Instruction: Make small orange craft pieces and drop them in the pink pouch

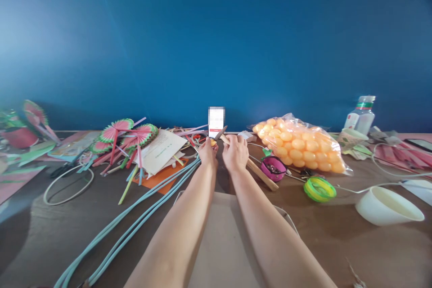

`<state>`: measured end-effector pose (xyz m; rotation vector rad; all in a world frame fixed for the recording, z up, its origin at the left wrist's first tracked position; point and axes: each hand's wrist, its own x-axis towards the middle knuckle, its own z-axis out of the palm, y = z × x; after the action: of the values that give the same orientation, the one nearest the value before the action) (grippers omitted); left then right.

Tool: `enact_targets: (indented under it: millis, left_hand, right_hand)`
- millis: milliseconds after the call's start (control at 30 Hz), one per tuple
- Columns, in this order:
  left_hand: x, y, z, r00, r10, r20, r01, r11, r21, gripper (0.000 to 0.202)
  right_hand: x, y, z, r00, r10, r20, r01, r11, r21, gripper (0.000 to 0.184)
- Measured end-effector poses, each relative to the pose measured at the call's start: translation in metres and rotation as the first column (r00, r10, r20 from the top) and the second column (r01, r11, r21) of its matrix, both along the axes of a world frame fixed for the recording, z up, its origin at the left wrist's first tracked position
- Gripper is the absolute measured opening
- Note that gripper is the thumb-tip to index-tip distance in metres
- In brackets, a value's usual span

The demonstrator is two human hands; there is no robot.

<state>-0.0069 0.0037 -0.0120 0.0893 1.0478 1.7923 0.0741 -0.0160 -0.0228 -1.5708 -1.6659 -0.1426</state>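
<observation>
My right hand (235,150) is wrapped round the wooden handle of a hammer (265,176). The handle slants down to the right, and the dark metal head points up and to the left, close to my left hand. My left hand (207,150) is closed, with a small yellow-orange piece (213,142) at its fingertips; its kind is too small to tell. Light blue cords (148,207) run up from the lower left and end beside my left hand. A lit phone (216,121) stands upright against the blue panel just beyond both hands.
To the right lie a clear bag of orange balls (299,144), a purple bowl (273,168), green-yellow rings (319,189), a white cup (388,205) and a bottle (361,114). Paper fans (116,130) and papers (164,150) are on the left. A blue panel (216,45) rises behind.
</observation>
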Motion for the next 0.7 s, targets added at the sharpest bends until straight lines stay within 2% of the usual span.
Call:
enact_targets:
  millis: [700]
  left_hand:
    - [-0.0001,0.0012,-0.0039,0.999,-0.042,-0.009,0.042,0.999,-0.001,0.015]
  right_hand:
    - [0.001,-0.0007,0.0016,1.0,-0.002,-0.019,0.003,0.999,0.04,0.024]
